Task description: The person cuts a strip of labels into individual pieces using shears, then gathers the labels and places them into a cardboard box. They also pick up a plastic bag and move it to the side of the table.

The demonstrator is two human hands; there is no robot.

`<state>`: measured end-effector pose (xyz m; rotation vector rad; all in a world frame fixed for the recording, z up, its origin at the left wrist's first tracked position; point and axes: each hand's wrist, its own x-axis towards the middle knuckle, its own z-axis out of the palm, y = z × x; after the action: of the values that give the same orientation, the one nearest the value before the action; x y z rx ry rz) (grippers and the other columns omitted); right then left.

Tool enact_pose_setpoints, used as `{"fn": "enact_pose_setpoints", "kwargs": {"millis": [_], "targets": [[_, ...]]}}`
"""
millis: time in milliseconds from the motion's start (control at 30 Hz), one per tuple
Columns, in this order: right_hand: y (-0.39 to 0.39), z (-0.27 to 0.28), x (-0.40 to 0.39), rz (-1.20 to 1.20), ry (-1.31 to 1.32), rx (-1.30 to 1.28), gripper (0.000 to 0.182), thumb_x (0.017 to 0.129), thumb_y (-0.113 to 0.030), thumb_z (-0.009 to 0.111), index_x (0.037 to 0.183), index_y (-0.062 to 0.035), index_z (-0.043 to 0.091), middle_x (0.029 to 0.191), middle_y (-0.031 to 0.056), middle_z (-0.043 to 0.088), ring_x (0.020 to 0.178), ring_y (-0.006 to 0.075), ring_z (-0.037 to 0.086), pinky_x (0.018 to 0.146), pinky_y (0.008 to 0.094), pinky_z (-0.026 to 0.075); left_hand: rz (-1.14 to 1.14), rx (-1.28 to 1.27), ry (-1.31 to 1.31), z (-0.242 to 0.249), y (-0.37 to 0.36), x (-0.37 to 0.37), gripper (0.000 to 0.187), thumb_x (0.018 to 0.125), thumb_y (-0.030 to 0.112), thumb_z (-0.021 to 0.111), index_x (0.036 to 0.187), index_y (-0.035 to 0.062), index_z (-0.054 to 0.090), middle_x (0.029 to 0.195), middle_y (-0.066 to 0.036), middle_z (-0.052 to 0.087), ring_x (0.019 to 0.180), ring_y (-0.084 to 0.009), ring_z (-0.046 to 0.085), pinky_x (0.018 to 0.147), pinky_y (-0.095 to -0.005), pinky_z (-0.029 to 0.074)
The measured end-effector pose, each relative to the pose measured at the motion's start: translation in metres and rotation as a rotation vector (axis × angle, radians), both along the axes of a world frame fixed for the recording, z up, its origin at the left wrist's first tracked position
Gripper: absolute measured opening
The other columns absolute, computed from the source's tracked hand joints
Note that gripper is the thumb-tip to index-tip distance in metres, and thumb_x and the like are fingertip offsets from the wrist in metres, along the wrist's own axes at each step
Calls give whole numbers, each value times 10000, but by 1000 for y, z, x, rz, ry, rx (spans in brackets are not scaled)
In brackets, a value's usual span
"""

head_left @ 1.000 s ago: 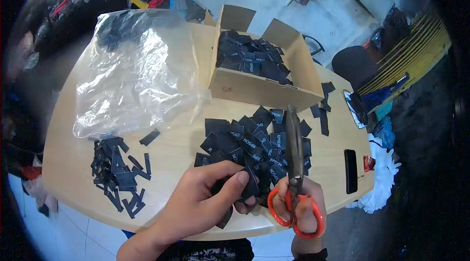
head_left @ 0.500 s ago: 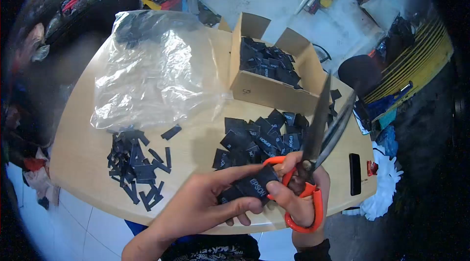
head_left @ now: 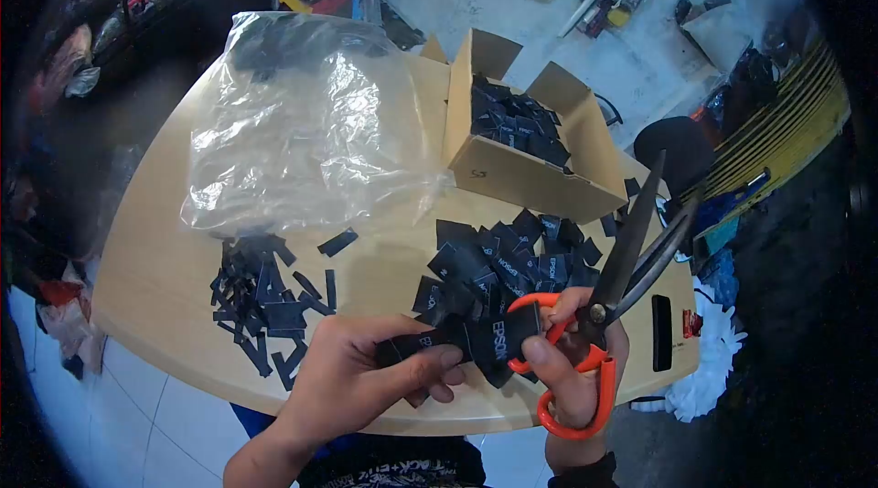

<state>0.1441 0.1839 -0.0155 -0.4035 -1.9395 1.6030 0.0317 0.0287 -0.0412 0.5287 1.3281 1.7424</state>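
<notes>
My left hand is closed on several black labels, with thumb on top. A black label marked EPSON spans the space between my hands. My right hand grips large scissors with orange handles, and its thumb and fingers also pinch the right end of that label. The scissor blades stand apart and point up and to the right, away from the label. Just beyond my hands lies a pile of black EPSON labels. Narrow black strips are heaped on the left.
A cardboard box holding more black labels stands at the back right of the wooden table. A clear plastic bag lies at the back left. Near the right edge are a black phone-like object and a small red packet.
My hands have moved slightly apart, and the EPSON label now stretches between them. The scissors have shifted right and a little down. The view has moved slightly.
</notes>
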Motion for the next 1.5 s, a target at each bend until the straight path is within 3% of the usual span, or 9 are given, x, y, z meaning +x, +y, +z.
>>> {"fn": "enact_pose_setpoints", "kwargs": {"millis": [300, 333, 433, 567, 600, 733, 833, 1367, 1500], "targets": [[-1, 9, 46, 202, -585, -110, 824, 582, -742, 598, 906, 10, 502, 717, 96, 567, 587, 143, 519, 537, 255, 400, 237, 92, 85, 11, -5, -5, 155, 821, 80, 616, 855, -72, 618, 698, -94, 643, 592, -94, 608, 514, -200, 490], [8, 20, 50, 402, -604, 206, 372, 780, -217, 624, 1068, -1, 528, 722, 61, 547, 605, 133, 513, 520, 256, 408, 270, 119, 59, 13, -4, -5, 153, 820, 75, 615, 840, -77, 614, 686, -95, 640, 583, -96, 607, 507, -200, 488], [5, 27, 56, 482, -767, 247, 492, 715, -170, 689, 1125, -22, 460, 789, 68, 538, 692, 153, 511, 602, 278, 426, 226, 41, -35, 12, 1, -7, 144, 816, 63, 611, 823, -81, 608, 680, -99, 638, 581, -97, 607, 495, -201, 486], [0, 21, 56, 436, -894, 199, 440, 767, -307, 651, 1042, -1, 496, 784, 70, 495, 704, 154, 492, 597, 288, 458, 170, -28, -127, 16, 5, -7, 138, 811, 59, 609, 814, -79, 608, 679, -101, 638, 576, -100, 606, 495, -205, 488], [-7, 17, 49, -59, -971, -701, 364, 821, -352, 581, 925, -5, 543, 745, 51, 463, 667, 131, 470, 577, 270, 478, 147, -31, -152, 17, 5, -6, 136, 810, 57, 609, 810, -79, 607, 680, -103, 638, 571, -103, 605, 501, -208, 490], [-13, 11, 47, -56, -866, -723, 311, 845, -323, 547, 831, -13, 556, 723, 29, 431, 649, 106, 445, 555, 239, 484, 109, -37, -103, 17, 5, 1, 132, 809, 56, 608, 808, -76, 606, 687, -108, 639, 571, -109, 605, 526, -217, 498], [-13, 5, 50, 308, -699, 76, 235, 891, -247, 464, 881, -25, 543, 738, 26, 467, 604, 93, 465, 509, 207, 474, 100, -12, -138, 20, 3, 6, 126, 811, 51, 605, 816, -74, 605, 686, -105, 638, 583, -108, 605, 536, -218, 498], [-12, 4, 28, 173, -651, -840, 244, 892, -258, 491, 946, -24, 539, 754, 32, 518, 640, 108, 474, 483, 215, 413, 232, -22, -104, 19, 11, 21, 123, 779, 17, 635, 733, -68, 560, 605, -158, 612, 523, -188, 624, 450, -262, 507], [-8, 0, 29, 266, -651, -624, 255, 877, -269, 506, 955, -29, 536, 785, 22, 490, 689, 105, 453, 479, 204, 423, 232, 19, -95, 19, 13, 19, 130, 781, 10, 625, 715, -64, 542, 597, -155, 605, 516, -191, 621, 453, -268, 511]]}}
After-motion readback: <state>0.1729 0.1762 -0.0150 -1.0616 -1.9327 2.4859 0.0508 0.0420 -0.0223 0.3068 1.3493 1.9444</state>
